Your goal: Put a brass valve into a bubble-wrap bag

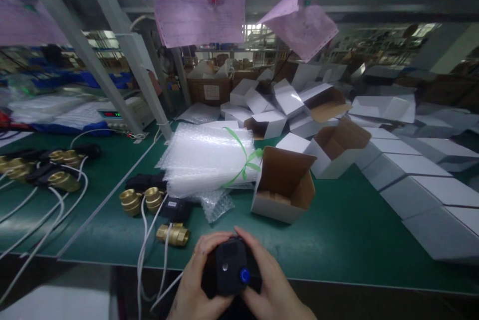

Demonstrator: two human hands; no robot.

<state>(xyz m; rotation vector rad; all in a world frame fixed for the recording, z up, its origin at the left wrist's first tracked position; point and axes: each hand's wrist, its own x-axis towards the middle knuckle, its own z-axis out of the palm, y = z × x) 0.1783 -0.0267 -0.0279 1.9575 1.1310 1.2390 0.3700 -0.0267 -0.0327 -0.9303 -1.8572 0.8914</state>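
Two hands, the left hand and right hand, clasp a black actuator at the table edge, just in front of the open box. Inspection seems underway; next likely needs wrapping from the bubble wrap left of that box.

Factory packing bench, green mat, stacked white cartons, bubble-wrap bundle, brass valves, pinned pink work slips

- Red digits glow on the scale display, left of the bubble wrap bundle (too blurred to read).
- Pink sheets above that bundle carry print, illegible.
- Carton label behind it: unreadable.
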